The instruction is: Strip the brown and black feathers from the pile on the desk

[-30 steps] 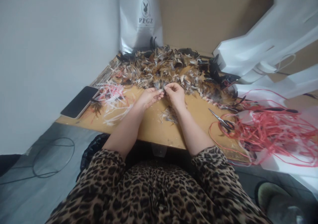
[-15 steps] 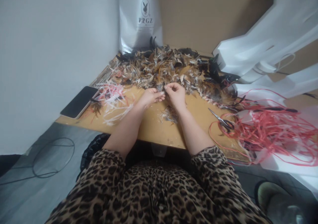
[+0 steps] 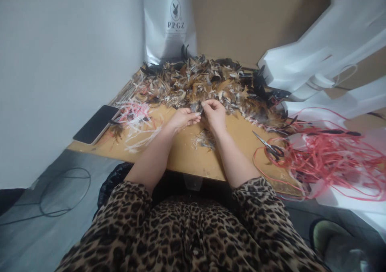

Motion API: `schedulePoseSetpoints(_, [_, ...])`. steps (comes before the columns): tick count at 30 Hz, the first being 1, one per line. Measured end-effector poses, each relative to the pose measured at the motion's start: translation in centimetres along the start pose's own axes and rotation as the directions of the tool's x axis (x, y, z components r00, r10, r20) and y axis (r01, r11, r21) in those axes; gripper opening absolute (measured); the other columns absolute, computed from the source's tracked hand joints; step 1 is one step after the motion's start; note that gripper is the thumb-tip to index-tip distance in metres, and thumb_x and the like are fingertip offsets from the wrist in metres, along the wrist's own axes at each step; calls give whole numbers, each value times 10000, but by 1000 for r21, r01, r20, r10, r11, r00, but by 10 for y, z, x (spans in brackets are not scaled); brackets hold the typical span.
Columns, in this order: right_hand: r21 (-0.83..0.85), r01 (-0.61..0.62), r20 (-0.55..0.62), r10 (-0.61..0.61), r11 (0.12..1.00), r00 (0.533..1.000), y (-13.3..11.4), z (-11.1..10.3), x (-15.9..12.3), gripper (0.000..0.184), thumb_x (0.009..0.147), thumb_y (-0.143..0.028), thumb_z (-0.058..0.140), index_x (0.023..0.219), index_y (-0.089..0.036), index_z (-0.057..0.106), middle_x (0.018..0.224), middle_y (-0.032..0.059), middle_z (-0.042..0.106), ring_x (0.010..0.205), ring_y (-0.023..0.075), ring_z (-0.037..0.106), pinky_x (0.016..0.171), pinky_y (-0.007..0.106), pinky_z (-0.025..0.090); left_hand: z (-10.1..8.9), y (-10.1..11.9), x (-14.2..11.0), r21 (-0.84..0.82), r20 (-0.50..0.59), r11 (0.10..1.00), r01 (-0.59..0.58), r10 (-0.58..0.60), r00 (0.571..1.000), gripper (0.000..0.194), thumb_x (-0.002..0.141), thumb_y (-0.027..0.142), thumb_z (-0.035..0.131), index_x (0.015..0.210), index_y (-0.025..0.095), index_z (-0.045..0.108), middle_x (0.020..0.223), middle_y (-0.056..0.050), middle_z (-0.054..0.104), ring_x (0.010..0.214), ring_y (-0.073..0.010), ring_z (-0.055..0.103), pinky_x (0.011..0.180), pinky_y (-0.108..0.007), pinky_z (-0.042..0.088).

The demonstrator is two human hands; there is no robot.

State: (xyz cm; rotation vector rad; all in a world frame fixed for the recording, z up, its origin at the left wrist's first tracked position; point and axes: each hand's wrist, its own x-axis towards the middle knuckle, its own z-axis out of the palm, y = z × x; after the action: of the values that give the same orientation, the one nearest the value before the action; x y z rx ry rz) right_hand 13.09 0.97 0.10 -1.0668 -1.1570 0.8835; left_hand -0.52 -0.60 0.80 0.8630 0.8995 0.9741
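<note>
At the near edge of a big heap of brown and black feathers (image 3: 211, 79), my two hands almost meet. My left hand (image 3: 182, 119) has its thumb pressed toward its fingers on a small greyish feather (image 3: 196, 107), partly lost against the heap behind it. My right hand (image 3: 215, 113) pinches with thumb and forefinger at the same spot, seemingly on the feather's edge. Below the hands, a small clump of feather scraps (image 3: 205, 139) lies on the yellowish table (image 3: 187, 155).
A phone (image 3: 96, 124) rests at the table's left edge beside pink and white strips (image 3: 134, 113). To the right are scissors (image 3: 269, 146) and a tangle of red plastic string (image 3: 337, 159). A silver bag (image 3: 170, 34) stands behind the heap; white foam pieces (image 3: 319, 54) rise at right.
Both hands stay at the same place, shifting very slightly to the right. The fingertips have drawn a little apart, and more of the grey feather shows between them.
</note>
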Motion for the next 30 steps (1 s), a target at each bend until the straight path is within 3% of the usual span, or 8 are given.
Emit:
schedulePoseSetpoints(4, [-15,-26,-50,25,1000,998,-2,0,0,283,684,-459,682,720,-195,585,609,-41,544,563,88,454,544,217,391,-5,-1,5,-44,-25,999,-24,23,999,104,736,127,713,712,67,631,626,-41,654,519,-46,590,557,-150,464])
schedulePoseSetpoints(6, [-3,-95,-22,95,995,995,-4,-1,0,323,659,-489,702,691,-191,583,533,-58,494,498,76,404,485,214,341,-7,-2,7,-70,-33,997,-44,41,999,93,741,121,707,719,70,633,633,-35,655,527,-41,590,558,-145,461])
schedulePoseSetpoints(8, [35,-229,93,225,973,970,-6,-1,-1,363,603,-504,745,672,-181,594,472,-71,459,435,60,341,432,213,269,-9,-2,8,-82,-30,995,-54,52,998,83,743,115,701,720,70,636,639,-38,660,538,-43,594,562,-146,459])
schedulePoseSetpoints(10, [77,-362,235,336,929,912,-7,-2,-2,395,545,-497,789,664,-172,600,464,-67,485,408,48,319,409,206,218,-9,-1,8,-83,-21,995,-53,52,998,76,743,108,697,715,69,638,641,-42,665,544,-47,597,563,-150,457])
schedulePoseSetpoints(13, [160,-430,332,362,888,871,-7,-3,-3,406,503,-454,827,603,-173,552,473,-57,527,404,39,347,406,189,215,-8,-1,6,-65,2,997,-40,41,999,71,744,105,693,713,65,644,633,-44,665,537,-49,595,558,-156,453])
schedulePoseSetpoints(18, [196,-434,316,362,879,877,-6,-2,-2,407,488,-424,836,584,-180,525,440,-70,508,401,42,389,411,179,274,-9,-2,6,-30,23,999,-36,37,999,71,738,111,697,715,57,658,634,-51,667,530,-55,599,550,-163,454])
schedulePoseSetpoints(27, [250,-361,98,347,899,933,-6,11,-9,361,514,-364,799,594,-191,493,495,-69,542,466,74,514,488,201,424,-6,-11,15,-70,-30,996,-58,56,998,86,720,129,719,739,63,668,672,-67,691,583,-70,635,575,-156,474])
schedulePoseSetpoints(30, [256,-343,82,333,904,939,-4,13,-10,330,525,-356,789,592,-191,512,493,-68,550,475,79,525,503,209,443,-6,-12,16,-54,-44,996,-67,64,997,106,714,149,730,732,68,664,652,-57,684,568,-60,621,585,-155,474])
